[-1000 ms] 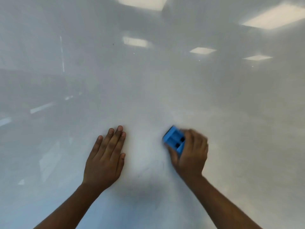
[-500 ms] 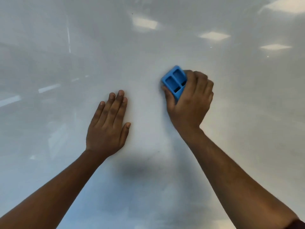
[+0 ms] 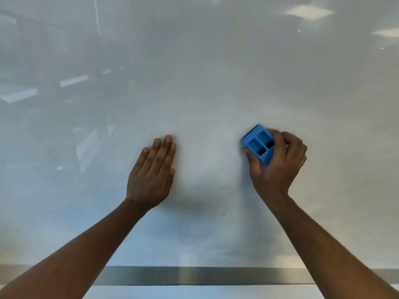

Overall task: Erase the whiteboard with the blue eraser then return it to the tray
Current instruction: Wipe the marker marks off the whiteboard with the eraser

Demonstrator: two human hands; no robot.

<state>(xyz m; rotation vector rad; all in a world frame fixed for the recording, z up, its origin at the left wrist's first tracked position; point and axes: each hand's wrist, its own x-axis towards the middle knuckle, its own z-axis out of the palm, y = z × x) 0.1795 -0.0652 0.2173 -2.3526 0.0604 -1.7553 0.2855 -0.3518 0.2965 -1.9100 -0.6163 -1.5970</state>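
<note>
The whiteboard (image 3: 205,83) fills nearly the whole head view, glossy and pale with ceiling lights mirrored in it. My right hand (image 3: 278,167) grips the blue eraser (image 3: 259,143), a small block with rectangular hollows in its back, and presses it against the board right of centre. My left hand (image 3: 151,175) lies flat on the board to the left of the eraser, fingers together and pointing up, holding nothing. A faint grey smudge shows on the board between and below the hands. The metal tray (image 3: 205,275) runs along the bottom edge of the board.
Below the tray a pale strip of surface (image 3: 194,292) shows. Both forearms cross the tray from the lower corners. Reflections of ceiling lights (image 3: 308,11) sit at the top right of the board.
My right hand slid the eraser up the board and then back down. The view has dropped, bringing the tray into sight. My left hand stays flat on the board.
</note>
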